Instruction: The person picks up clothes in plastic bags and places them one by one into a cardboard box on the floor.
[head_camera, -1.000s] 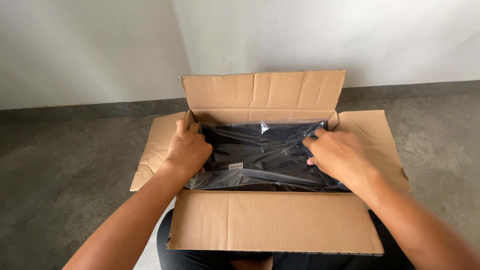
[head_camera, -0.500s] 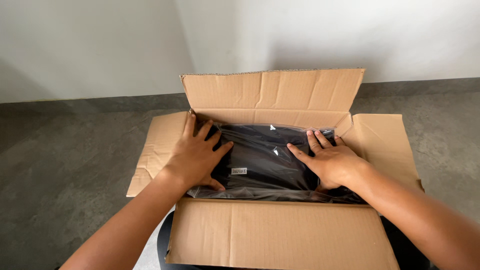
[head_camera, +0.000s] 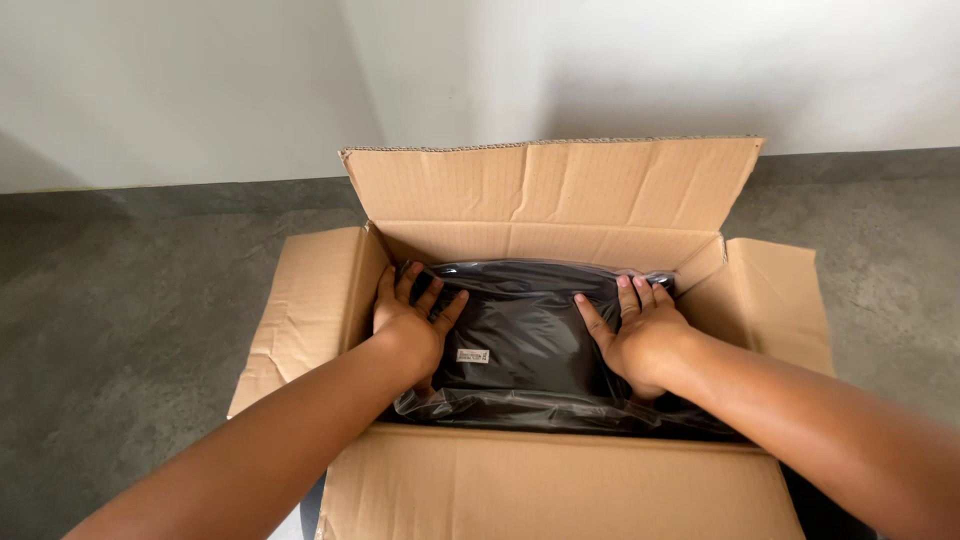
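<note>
- Two hands lie flat and open on a black bag (head_camera: 520, 335) inside a cardboard box (head_camera: 550, 195).
- Left hand (head_camera: 408, 320) presses one end.
- Right hand (head_camera: 640, 330) presses the other.

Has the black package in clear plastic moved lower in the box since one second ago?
Yes. The black package now sits deeper, further below the cardboard box's rim.

Your support surface is a grey concrete floor (head_camera: 130, 330), mottled and bare-looking. Directly on it sits one open cardboard box (head_camera: 540, 190), flaps spread outward, its back near the white wall (head_camera: 200, 80).
</note>
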